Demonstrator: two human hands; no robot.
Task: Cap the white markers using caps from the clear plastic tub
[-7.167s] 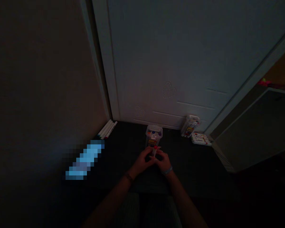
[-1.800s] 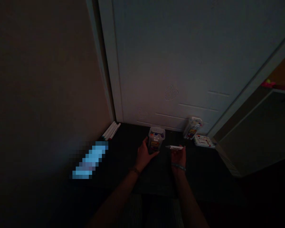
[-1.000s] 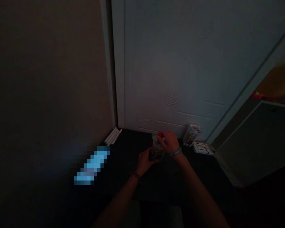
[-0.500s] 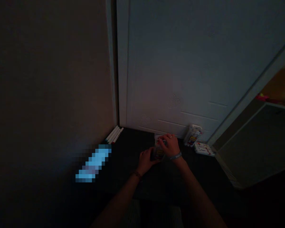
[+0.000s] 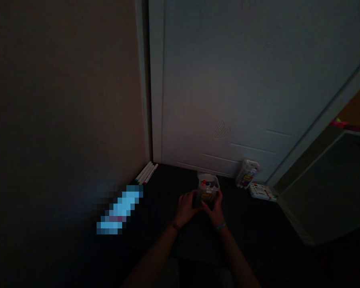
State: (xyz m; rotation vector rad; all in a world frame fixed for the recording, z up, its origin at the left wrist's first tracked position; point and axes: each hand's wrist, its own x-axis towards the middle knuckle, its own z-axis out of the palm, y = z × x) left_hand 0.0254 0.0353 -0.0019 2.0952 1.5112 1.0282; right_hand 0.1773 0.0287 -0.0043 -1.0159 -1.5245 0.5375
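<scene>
The room is very dim. A clear plastic tub of markers (image 5: pixel 208 186) stands upright on the dark floor in front of me, coloured caps showing at its open top. My left hand (image 5: pixel 186 207) is wrapped round the tub's left side. My right hand (image 5: pixel 215 209) cups its right side from below, fingers curled against it. Both wrists wear bands.
A white door (image 5: pixel 228 92) rises just behind the tub. Loose white markers (image 5: pixel 147 173) lie by the wall at the left. Another tub of markers (image 5: pixel 246 174) and a flat marker set (image 5: pixel 262 192) sit at the door's right. A dark cabinet (image 5: pixel 327 180) stands at right.
My right hand, which held a white marker, went over the tub's top and has come down to the tub's right side without it. My left hand stayed on the tub.
</scene>
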